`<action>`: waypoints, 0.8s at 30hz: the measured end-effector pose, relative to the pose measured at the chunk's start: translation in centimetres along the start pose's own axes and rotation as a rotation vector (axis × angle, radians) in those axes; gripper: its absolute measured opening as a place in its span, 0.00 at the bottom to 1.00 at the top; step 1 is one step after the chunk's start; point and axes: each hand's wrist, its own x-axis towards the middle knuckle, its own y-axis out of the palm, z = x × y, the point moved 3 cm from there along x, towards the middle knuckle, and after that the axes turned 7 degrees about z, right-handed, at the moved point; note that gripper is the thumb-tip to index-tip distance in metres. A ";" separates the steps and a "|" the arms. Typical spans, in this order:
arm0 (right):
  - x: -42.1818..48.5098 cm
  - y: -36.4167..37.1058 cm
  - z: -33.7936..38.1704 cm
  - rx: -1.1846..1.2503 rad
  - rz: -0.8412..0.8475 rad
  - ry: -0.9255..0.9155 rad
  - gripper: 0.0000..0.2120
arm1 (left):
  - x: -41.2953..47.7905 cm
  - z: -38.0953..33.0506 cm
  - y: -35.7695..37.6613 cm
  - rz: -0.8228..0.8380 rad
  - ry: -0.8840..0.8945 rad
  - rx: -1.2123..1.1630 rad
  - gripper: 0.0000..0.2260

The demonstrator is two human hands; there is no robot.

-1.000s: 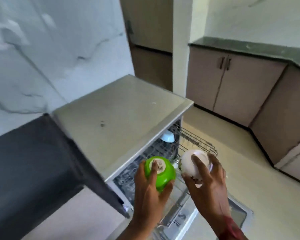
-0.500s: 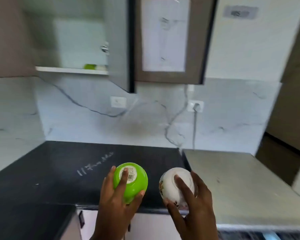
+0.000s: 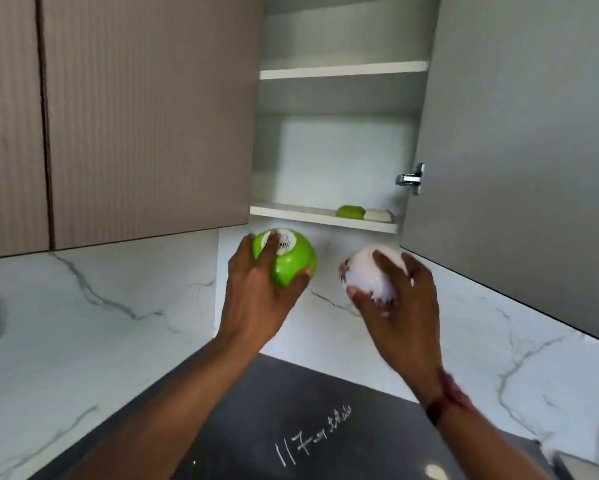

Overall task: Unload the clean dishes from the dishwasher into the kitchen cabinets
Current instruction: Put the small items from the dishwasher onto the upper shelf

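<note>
My left hand (image 3: 256, 299) grips a green bowl (image 3: 291, 261) turned bottom-up, with a white barcode sticker on its base. My right hand (image 3: 398, 306) grips a white bowl (image 3: 367, 275) with a small floral print, also upside down. Both bowls are raised just below the open wall cabinet (image 3: 336, 140). On its lowest shelf (image 3: 291, 212) lie a green dish (image 3: 350, 212) and a pale one (image 3: 377, 215) beside it. The shelf above (image 3: 343, 70) looks bare.
The cabinet's grey door (image 3: 519, 150) stands open at the right, its hinge (image 3: 410, 179) near my right hand. Closed brown cabinet doors (image 3: 135, 116) fill the upper left. Below are a marble backsplash (image 3: 118, 306) and a dark countertop (image 3: 273, 427) with chalk writing.
I turned from the dishwasher to the counter and looked up. Both hands rose with their bowls from counter height to just under the open cabinet's lowest shelf.
</note>
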 end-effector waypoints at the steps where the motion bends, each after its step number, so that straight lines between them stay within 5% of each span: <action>1: 2.4 0.7 0.1 0.011 -0.008 0.008 0.29 | 2.3 0.1 0.4 0.011 0.018 0.002 0.32; 11: 24.2 7.9 -3.7 -0.096 0.132 0.163 0.32 | 22.1 1.4 10.0 0.214 0.015 0.036 0.24; 16: 28.2 8.0 -5.3 -0.117 0.211 0.357 0.18 | 25.7 1.1 12.3 0.289 -0.011 0.010 0.21; 19: 35.0 10.8 -11.1 -0.236 0.227 0.409 0.14 | 32.8 0.5 21.1 0.347 -0.091 -0.061 0.19; 24: 35.0 13.2 -13.8 -0.375 0.269 0.449 0.17 | 33.5 1.9 24.2 0.476 -0.137 -0.129 0.30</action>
